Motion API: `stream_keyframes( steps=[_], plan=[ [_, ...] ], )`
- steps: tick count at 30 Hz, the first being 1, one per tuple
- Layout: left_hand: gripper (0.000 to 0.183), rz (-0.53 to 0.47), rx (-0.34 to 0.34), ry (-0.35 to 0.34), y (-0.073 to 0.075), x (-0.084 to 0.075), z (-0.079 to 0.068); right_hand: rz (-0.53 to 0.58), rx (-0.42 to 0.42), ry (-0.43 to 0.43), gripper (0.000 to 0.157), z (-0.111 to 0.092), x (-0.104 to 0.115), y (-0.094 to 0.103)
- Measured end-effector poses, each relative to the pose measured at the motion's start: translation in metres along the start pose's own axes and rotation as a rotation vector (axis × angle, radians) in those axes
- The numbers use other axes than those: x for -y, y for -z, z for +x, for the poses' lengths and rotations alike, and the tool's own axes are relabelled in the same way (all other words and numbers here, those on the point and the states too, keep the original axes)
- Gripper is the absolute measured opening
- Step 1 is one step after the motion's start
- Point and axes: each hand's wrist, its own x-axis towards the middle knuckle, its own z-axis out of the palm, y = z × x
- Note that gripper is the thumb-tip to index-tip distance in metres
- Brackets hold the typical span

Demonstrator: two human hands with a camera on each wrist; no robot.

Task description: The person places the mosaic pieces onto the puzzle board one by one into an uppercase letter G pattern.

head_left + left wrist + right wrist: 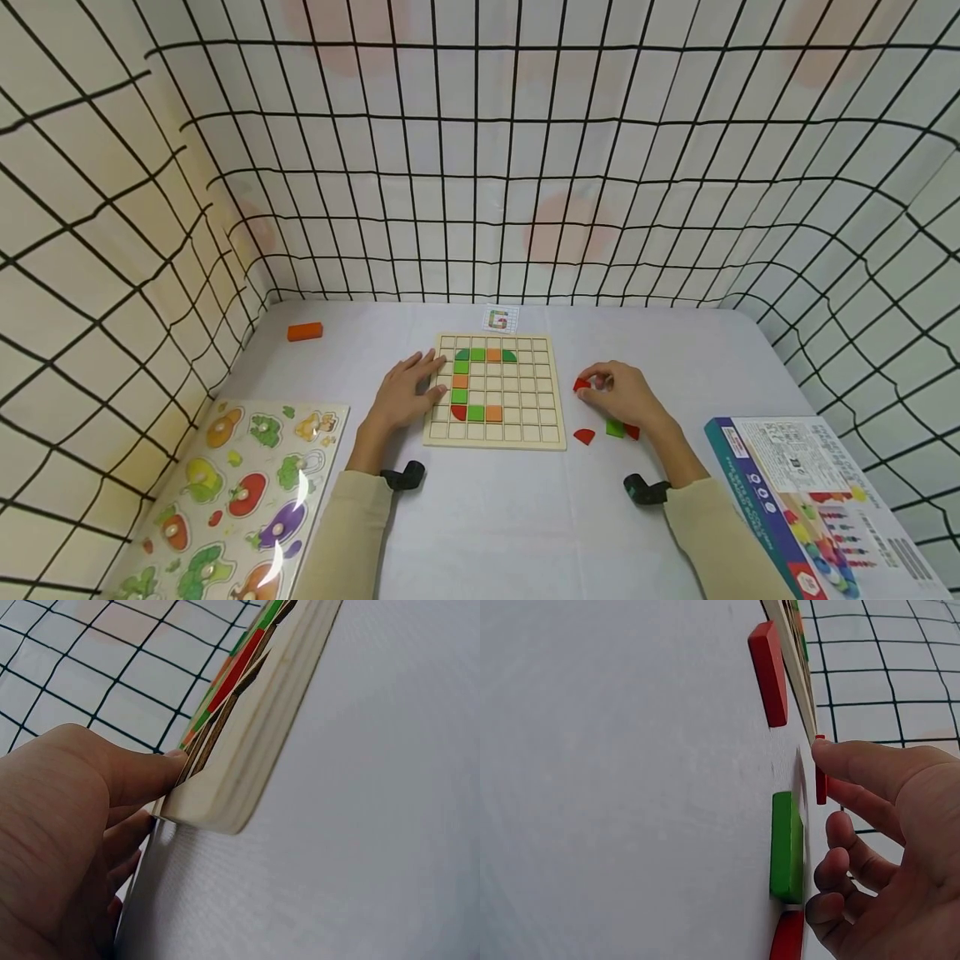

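A wooden grid board [525,429] lies in the middle of the table, with green and orange square tiles, dark green quarter-round tiles and a red quarter-round tile [458,412] set in its cells. My left hand [403,392] rests at the board's left edge, fingers spread and fairly straight, thumb [146,774] on the rim. To the right of the board, my right hand [621,395] pinches a small red tile [821,780] between thumb and forefinger, just above the table. Near that hand lie a red quarter-round tile [584,436], a green square tile [614,427] and another red tile [633,432], partly hidden.
A small pattern card [501,319] lies behind the board. An orange-red block [304,332] is at the back left. A vegetable puzzle board [240,458] lies front left, a printed box [795,467] front right. Black wire mesh [480,177] stands around the table's back and sides.
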Motion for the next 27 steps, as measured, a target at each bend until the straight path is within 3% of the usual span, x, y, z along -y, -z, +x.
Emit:
stream_keyframes(
  steps=[7,27],
  plan=[
    [0.062,0.004,-0.001,0.002,0.001,0.0,0.0,0.032,0.015,0.019,0.025,-0.007,0.014,-0.005],
    [0.062,0.004,0.0,-0.002,-0.001,0.001,0.001,0.132,0.105,0.183,0.023,-0.014,0.06,-0.037]
  ],
)
